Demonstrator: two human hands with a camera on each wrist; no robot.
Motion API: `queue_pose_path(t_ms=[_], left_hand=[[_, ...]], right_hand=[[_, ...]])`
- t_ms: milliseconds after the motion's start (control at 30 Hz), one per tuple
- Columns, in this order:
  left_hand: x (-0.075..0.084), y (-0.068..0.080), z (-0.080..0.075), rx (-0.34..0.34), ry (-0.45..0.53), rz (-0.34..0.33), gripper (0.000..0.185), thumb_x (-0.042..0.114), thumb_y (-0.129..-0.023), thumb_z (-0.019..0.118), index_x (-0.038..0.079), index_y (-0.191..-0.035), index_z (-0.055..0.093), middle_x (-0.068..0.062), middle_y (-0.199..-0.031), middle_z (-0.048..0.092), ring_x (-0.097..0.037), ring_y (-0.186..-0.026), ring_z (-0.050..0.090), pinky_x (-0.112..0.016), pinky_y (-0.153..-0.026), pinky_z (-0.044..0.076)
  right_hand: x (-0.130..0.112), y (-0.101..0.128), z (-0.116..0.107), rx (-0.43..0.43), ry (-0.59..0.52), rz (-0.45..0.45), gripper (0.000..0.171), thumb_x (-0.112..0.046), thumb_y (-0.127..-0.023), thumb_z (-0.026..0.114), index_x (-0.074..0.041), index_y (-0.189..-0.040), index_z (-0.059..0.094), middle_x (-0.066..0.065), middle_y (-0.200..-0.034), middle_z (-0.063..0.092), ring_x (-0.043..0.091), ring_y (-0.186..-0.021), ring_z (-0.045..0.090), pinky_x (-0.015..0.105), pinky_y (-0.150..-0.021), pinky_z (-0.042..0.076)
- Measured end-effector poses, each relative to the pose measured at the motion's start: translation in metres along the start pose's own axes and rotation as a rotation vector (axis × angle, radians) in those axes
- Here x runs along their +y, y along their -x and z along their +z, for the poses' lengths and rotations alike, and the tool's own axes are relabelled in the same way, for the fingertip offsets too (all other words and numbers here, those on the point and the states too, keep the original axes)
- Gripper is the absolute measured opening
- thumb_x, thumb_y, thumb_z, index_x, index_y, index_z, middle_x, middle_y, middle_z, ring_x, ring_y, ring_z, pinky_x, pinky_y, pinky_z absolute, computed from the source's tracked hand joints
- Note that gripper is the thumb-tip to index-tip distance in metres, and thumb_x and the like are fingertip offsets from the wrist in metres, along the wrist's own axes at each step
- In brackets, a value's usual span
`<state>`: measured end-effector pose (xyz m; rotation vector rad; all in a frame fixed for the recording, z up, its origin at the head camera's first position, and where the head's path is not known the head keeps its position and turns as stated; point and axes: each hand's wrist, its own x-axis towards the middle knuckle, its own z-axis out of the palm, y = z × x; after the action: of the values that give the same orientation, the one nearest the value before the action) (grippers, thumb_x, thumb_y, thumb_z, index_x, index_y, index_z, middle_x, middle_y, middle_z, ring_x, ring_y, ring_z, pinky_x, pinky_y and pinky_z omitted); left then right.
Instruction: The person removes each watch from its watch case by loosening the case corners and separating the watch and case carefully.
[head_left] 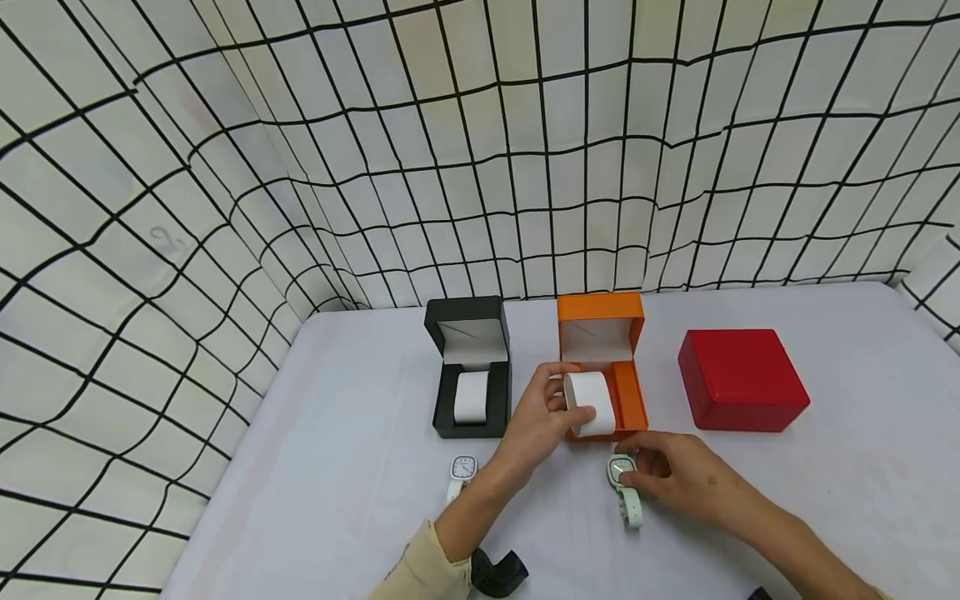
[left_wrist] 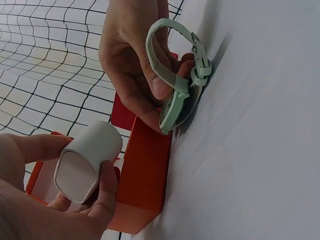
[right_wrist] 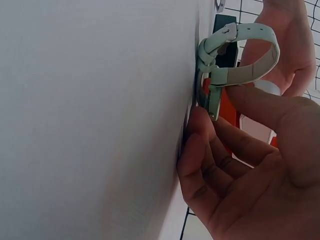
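My left hand (head_left: 536, 421) grips a white watch cushion (head_left: 592, 400) between thumb and fingers, over the open orange watch box (head_left: 630, 396). In the left wrist view the hollow end of the cushion (left_wrist: 77, 175) faces the camera. Just in front of that box, my right hand (head_left: 686, 475) pinches a mint-green wristwatch (head_left: 628, 504) by its case. Its strap (right_wrist: 255, 75) is buckled into a loop, seen in the right wrist view. The watch is at the white tabletop; whether it is lifted off I cannot tell.
An open black watch box (head_left: 446, 408) with a white cushion stands left of the orange one. A closed red box (head_left: 742, 375) stands right. A white wristwatch (head_left: 463, 468) lies partly behind my left forearm. Black wire grid (head_left: 487, 154) borders the table's back and left.
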<state>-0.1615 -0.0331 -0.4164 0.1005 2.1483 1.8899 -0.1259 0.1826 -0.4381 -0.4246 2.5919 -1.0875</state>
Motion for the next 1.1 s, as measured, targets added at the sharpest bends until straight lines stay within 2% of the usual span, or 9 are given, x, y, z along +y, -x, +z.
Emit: queue_pose_path(t_ms=[233, 433, 833, 1100], left_hand=[[0.0, 0.0, 0.0, 0.001, 0.003, 0.001, 0.054, 0.01, -0.093, 0.072, 0.012, -0.142, 0.048, -0.014, -0.136, 0.066, -0.022, -0.115, 0.067, -0.039, -0.1, 0.057], [0.0, -0.001, 0.001, 0.005, 0.007, -0.007, 0.055, 0.01, -0.093, 0.073, 0.012, -0.142, 0.048, -0.014, -0.136, 0.065, -0.022, -0.115, 0.067, -0.04, -0.1, 0.058], [0.001, 0.001, 0.0, 0.011, 0.002, 0.009, 0.053, 0.01, -0.093, 0.073, 0.013, -0.14, 0.049, -0.013, -0.136, 0.066, -0.021, -0.112, 0.068, -0.039, -0.099, 0.059], [0.002, 0.002, 0.0, 0.023, -0.008, 0.027, 0.053, 0.009, -0.092, 0.075, 0.015, -0.14, 0.053, -0.013, -0.136, 0.063, -0.022, -0.113, 0.068, -0.036, -0.094, 0.06]], right_hand=[[0.0, 0.002, -0.003, 0.004, 0.009, -0.019, 0.026, -0.012, -0.097, 0.071, -0.011, -0.122, 0.074, -0.005, -0.092, 0.069, 0.009, -0.08, 0.057, 0.019, -0.066, 0.052], [-0.002, 0.005, -0.005, 0.037, 0.0, 0.013, 0.025, -0.004, -0.098, 0.063, -0.012, -0.12, 0.072, -0.006, -0.078, 0.064, 0.008, -0.07, 0.057, 0.021, -0.06, 0.051], [-0.003, 0.005, -0.007, 0.041, -0.002, 0.08, 0.023, -0.008, -0.098, 0.067, -0.013, -0.119, 0.072, -0.006, -0.08, 0.067, 0.013, -0.074, 0.058, 0.021, -0.064, 0.052], [-0.004, 0.005, -0.013, 0.072, 0.042, 0.038, 0.021, -0.01, -0.097, 0.07, -0.015, -0.117, 0.074, -0.008, -0.079, 0.068, 0.01, -0.072, 0.059, 0.021, -0.062, 0.052]])
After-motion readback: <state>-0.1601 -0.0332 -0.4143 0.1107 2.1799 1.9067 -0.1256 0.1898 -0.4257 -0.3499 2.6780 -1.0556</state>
